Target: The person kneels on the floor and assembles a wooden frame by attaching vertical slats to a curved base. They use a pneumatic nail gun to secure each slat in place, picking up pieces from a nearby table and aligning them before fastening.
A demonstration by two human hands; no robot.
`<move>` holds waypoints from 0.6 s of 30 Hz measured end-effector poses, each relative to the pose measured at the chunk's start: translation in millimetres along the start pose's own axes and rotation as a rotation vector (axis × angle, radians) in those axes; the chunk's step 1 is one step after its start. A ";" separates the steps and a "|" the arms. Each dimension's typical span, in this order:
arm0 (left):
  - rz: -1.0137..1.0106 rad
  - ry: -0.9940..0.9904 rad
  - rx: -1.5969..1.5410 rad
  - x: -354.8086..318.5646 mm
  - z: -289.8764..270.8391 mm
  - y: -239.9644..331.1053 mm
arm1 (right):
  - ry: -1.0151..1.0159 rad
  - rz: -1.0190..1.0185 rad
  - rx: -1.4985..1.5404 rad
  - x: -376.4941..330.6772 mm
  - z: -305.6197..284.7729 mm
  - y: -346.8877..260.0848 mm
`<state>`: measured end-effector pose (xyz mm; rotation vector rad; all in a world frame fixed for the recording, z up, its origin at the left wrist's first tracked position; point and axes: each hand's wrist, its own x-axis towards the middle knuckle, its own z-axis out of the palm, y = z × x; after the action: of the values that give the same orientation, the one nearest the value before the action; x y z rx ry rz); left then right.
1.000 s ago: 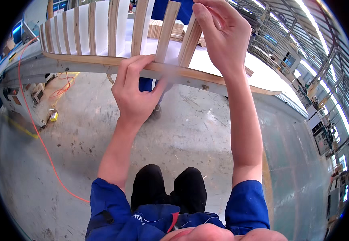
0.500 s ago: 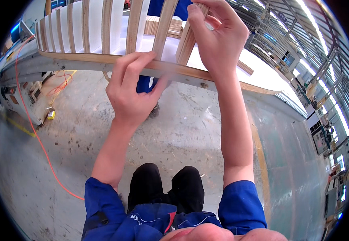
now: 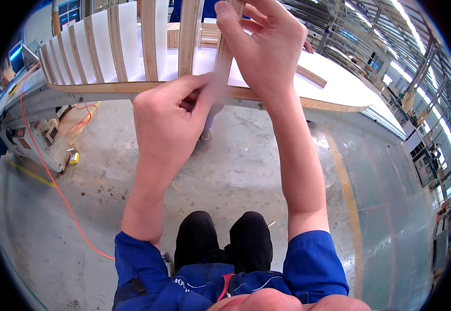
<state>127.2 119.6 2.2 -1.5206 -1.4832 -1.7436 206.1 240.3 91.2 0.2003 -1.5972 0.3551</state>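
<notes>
A white-faced board [image 3: 339, 96] with a bare plywood edge lies before me, and several upright plywood slats [image 3: 149, 46] stand in a row along it. My right hand [image 3: 267, 49] is closed round the upper part of one slat [image 3: 224, 59], thumb on its near side. At the foot of that slat, my left hand [image 3: 168, 116] is curled at the board's front edge, thumb and fingers drawn together. Its fingertips are smeared by motion, and whatever lies between them is hidden.
A loose strip [image 3: 311, 76] lies on the board at the right. Behind the slats is a stack of plywood pieces [image 3: 173, 35], near a person in blue [image 3: 212, 9]. An orange hose [image 3: 62, 192] trails over the floor at the left, by a grey machine [image 3: 26, 147].
My left hand has gone from fingers spread over the board's edge to a closed curl at the slat's foot. My right hand and its slat appear slightly further left in view.
</notes>
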 end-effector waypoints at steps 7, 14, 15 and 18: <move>-0.055 -0.035 -0.025 2.1 -2.5 1.8 | 0.011 -0.036 -0.010 -2.2 -1.2 -11.7; -0.064 -0.049 -0.035 2.2 -2.7 2.3 | 0.027 -0.034 0.058 -0.9 1.0 4.3; -0.064 -0.047 -0.037 2.2 -2.8 2.0 | 0.014 -0.024 0.057 -0.5 0.9 5.1; -0.060 -0.040 -0.035 2.5 -1.4 2.5 | -0.001 -0.004 0.068 0.0 -0.3 5.6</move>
<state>127.8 118.2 5.7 -1.5525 -1.5399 -1.7922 204.5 245.6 90.6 0.2562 -1.5871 0.4069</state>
